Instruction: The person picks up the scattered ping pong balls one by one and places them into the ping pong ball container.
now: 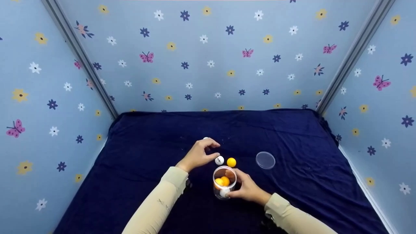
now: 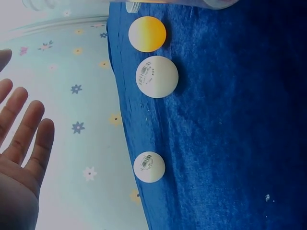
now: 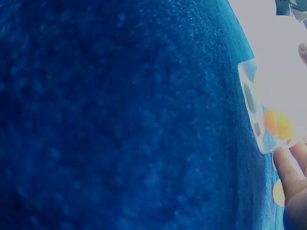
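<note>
Head view, clear jar [image 1: 221, 172], orange and white balls [image 1: 225, 181] inside, right grip [image 1: 248, 188] holding it, left grip [image 1: 198, 156] relaxed

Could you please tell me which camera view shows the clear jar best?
The head view: it shows the clear jar nearly whole, with its mouth, balls inside and the right hand gripping it. The left wrist view catches only a sliver at the top edge; the right wrist view shows part, washed out.

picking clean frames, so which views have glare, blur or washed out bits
Head: evenly lit, mostly clear; left wrist: wall pale and washed out, orange ball bleached on one side; right wrist: jar largely whited out by glare, cloth soft and blurred.
</note>
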Tool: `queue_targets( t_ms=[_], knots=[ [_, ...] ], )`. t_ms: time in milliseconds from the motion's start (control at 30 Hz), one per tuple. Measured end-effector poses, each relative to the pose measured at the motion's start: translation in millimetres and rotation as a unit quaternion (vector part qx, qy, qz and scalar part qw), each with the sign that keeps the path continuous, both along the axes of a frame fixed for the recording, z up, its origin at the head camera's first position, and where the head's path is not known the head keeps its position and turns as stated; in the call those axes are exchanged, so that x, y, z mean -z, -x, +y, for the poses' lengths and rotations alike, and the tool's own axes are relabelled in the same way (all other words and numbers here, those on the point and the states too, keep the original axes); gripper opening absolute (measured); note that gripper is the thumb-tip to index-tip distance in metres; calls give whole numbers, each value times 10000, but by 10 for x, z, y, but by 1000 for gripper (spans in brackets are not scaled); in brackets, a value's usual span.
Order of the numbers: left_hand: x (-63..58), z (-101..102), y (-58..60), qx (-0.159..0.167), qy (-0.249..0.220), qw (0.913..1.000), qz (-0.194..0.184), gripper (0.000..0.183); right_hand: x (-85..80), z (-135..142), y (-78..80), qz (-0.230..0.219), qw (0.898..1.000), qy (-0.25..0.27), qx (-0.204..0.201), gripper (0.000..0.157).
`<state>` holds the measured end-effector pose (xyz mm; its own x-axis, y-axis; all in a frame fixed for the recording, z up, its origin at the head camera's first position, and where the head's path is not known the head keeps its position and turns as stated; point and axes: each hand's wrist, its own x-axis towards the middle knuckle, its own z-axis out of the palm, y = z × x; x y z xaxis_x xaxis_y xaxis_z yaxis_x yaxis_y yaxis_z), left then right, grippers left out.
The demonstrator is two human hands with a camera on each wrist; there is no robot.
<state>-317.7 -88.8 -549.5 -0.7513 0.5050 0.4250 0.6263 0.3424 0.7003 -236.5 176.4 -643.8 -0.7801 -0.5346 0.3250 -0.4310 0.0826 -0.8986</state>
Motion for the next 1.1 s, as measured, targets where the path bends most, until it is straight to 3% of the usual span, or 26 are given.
queue_targets(
  t_ms=[367,833,1100],
  knots=[
    [72,-29,79,-235,-53,9994,-231,31,33,6,2,43,10000,-32,22,81],
    [157,-94,231,-727,300,9969,-48,43,29,1,1,134,9999,78,-54,81],
    [169,-123,314,-880,494,9945,-283,46,18,4,-3,29,9999,-102,88,81]
  ],
)
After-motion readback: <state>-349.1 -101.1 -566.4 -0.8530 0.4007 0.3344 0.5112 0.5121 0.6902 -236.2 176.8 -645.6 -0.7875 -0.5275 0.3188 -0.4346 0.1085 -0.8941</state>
